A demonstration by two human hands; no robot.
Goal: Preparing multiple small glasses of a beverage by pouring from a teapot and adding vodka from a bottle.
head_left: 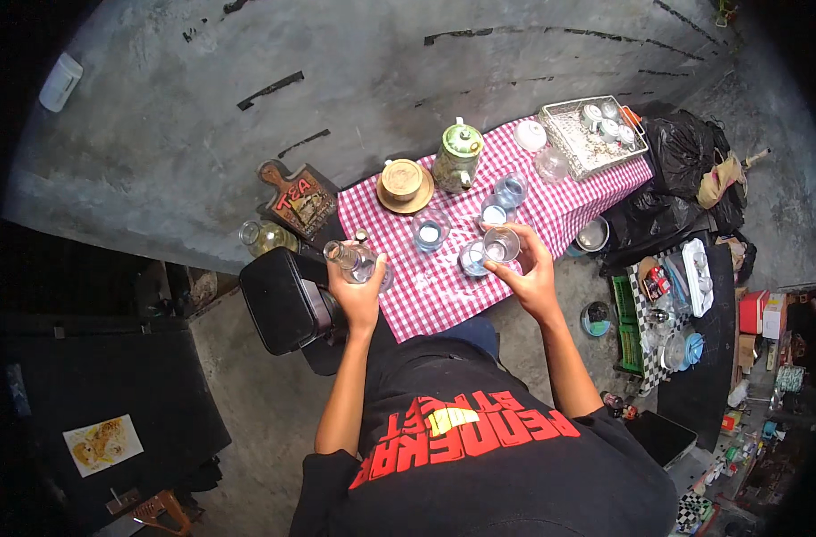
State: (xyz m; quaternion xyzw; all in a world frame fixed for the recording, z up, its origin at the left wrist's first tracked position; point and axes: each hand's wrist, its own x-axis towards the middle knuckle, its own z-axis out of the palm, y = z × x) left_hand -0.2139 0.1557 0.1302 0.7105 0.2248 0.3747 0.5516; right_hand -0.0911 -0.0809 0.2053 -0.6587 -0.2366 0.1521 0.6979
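My left hand (358, 291) is wrapped round a clear glass bottle (341, 252) at the table's left edge. My right hand (533, 273) grips a clear drinking glass (502, 243) by its side, above the checked cloth. Just left of it and below is another glass (472, 259), partly overlapped by the raised one. More glasses (430, 234) with a pale bluish look stand on the cloth, two of them beyond my right hand. A small stopper-like piece (362, 235) lies by the bottle.
A red-and-white checked cloth (435, 300) covers the table. At the back stand a green teapot (460, 161), a lidded cup on a saucer (402, 182) and a wire basket (573, 148) of lidded cups. A black box (278, 300) and wooden board (296, 201) are left.
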